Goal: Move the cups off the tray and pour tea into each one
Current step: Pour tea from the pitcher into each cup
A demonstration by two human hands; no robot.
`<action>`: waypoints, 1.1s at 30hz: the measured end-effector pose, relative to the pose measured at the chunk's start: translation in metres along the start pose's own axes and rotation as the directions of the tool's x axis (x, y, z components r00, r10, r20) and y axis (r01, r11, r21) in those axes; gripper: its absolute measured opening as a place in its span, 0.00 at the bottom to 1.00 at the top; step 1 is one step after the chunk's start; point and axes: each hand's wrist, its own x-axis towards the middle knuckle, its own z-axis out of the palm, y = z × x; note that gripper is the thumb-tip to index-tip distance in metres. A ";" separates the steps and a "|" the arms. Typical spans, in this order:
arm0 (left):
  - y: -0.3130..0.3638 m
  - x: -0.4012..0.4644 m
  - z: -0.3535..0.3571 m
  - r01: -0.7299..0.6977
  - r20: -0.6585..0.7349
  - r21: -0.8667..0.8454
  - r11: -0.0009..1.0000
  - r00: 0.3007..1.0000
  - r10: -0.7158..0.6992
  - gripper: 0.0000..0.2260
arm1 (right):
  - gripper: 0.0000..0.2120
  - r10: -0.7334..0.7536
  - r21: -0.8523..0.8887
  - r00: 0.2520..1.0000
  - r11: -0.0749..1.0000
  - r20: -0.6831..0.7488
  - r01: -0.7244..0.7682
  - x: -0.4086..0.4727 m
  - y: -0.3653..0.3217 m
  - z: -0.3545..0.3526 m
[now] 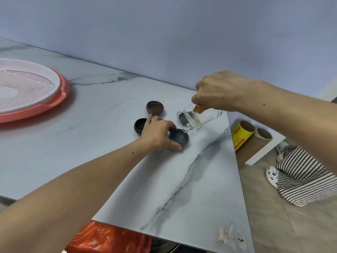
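Note:
Three small dark cups stand on the marble table. My left hand (158, 133) grips the nearest grey cup (179, 136) between thumb and fingers. A black cup (140, 125) sits just left of that hand, partly hidden by it. A brown cup (155, 107) holding liquid stands behind. My right hand (218, 92) holds a clear glass pitcher (197, 118) by its amber handle. The pitcher is tipped left, its spout over the grey cup, and a thin clear stream runs from it into the cup. The pink tray (54, 105) with a white perforated insert lies at far left.
The table's right edge (235, 154) runs diagonally close to the pitcher. Beyond it are cardboard tubes (246, 132), one with a yellow label, white shoes and striped cloth on the floor. An orange plastic bag (109, 238) sits below the near edge.

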 end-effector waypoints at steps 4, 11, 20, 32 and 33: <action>0.000 0.000 0.001 0.000 0.006 0.004 1.000 1.000 0.000 0.32 | 0.16 -0.013 -0.022 1.000 1.000 -0.005 0.013 -0.001 -0.002 -0.006; 0.000 0.000 0.000 0.004 0.001 -0.004 1.000 1.000 -0.004 0.32 | 0.15 -0.045 -0.084 0.999 0.996 -0.026 0.043 -0.002 -0.004 -0.017; 0.000 0.001 0.001 0.008 -0.015 -0.004 1.000 1.000 -0.008 0.32 | 0.12 -0.051 -0.162 0.998 0.986 -0.033 0.045 0.001 -0.009 -0.024; -0.002 0.001 -0.001 0.000 -0.017 -0.003 1.000 1.000 0.000 0.31 | 0.14 -0.067 -0.166 0.997 0.984 -0.031 0.061 0.003 -0.011 -0.025; -0.002 0.000 -0.001 0.000 -0.014 -0.006 1.000 1.000 0.000 0.31 | 0.14 -0.068 -0.164 0.997 0.985 -0.030 0.062 0.003 -0.011 -0.025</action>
